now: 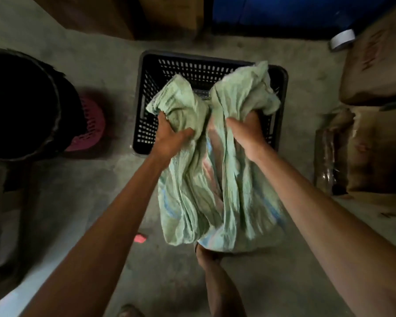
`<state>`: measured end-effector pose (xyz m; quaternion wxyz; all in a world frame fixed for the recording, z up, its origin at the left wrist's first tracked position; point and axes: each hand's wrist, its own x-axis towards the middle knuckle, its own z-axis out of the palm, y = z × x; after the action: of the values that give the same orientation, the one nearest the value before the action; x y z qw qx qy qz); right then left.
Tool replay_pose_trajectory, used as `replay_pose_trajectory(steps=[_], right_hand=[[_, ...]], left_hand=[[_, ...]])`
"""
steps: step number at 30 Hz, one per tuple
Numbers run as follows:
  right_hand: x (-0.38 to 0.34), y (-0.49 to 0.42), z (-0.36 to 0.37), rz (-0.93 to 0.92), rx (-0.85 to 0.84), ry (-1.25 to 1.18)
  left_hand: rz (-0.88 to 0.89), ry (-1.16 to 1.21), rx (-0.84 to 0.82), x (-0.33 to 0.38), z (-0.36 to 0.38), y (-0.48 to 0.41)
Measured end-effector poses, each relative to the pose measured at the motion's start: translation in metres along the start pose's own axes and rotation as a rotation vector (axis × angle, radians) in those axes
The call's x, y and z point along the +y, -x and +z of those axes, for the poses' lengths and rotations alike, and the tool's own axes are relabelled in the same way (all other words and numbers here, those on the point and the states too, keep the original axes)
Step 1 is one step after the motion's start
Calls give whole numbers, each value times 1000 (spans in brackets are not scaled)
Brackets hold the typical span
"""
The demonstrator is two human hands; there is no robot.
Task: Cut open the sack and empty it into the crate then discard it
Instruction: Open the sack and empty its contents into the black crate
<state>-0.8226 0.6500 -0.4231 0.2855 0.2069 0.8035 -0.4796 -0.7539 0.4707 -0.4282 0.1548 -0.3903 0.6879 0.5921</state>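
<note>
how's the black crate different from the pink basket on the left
The black crate is square-cornered and stands in the open on the floor ahead of the hands; the pink basket is rounded and partly hidden behind a dark bin. The crate looks larger than the basket. The green sack hangs over the crate; nothing is held over the basket. Both have perforated plastic walls.

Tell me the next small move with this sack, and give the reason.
Probably lift and shake it over the black crate. Both the left hand and right hand grip the green sack near its far end above the crate, and it hangs limp; whether anything remains inside cannot be seen.
</note>
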Motion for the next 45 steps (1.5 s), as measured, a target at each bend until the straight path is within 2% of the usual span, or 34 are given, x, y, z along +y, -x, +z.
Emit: replay_pose_trajectory(steps=[4,8,12,15,18,20,22,25,27,29,31,32,33,34,36,38,39,41,43,45], right_hand=[[36,-88,28,-4,-5,119],[102,-153,44,-74,-14,281],[151,-180,50,-61,-95,390],[181,-191,57,-104,-229,530],[208,-207,62,-20,-308,844],[211,-205,61,46,-286,980],[200,-197,56,107,-246,941],[165,-182,36,145,-112,785],[142,-162,20,8,41,781],[132,-140,12,-303,89,752],[138,-127,17,-489,-27,776],[143,-123,24,-474,-118,797],[154,-129,33,-410,-224,812],[162,-136,43,-336,-333,830],[181,-153,59,-136,-564,830],[197,-170,69,54,-687,768],[201,-175,71,110,-680,760],[190,-163,62,61,-587,840],[167,-133,44,-98,-350,926],[145,-96,23,-294,-72,866]], left_hand=[[10,-143,-25,-53,15,-105],[10,-212,-74,-94,32,-172],[49,-386,-107,-118,50,-200],[66,-646,-128,-131,61,-211],[-27,-860,-188,-145,69,-214],[-133,-979,-272,-155,69,-213],[-198,-1059,-309,-161,63,-215],[-173,-1104,-278,-135,48,-205],[-124,-1178,-184,-97,41,-183],[-54,-1257,16,-71,35,-162],[180,-1338,124,-62,36,-136],[307,-1324,52,-66,39,-123],[352,-1272,-93,-72,44,-112],[300,-1240,-258,-85,49,-108],[87,-1276,-535,-110,56,-115],[-57,-1223,-580,-121,59,-126],[-65,-1202,-539,-121,60,-130],[-11,-1156,-448,-110,60,-125],[184,-1086,-285,-92,53,-104],[369,-907,-108,-80,35,-74]])
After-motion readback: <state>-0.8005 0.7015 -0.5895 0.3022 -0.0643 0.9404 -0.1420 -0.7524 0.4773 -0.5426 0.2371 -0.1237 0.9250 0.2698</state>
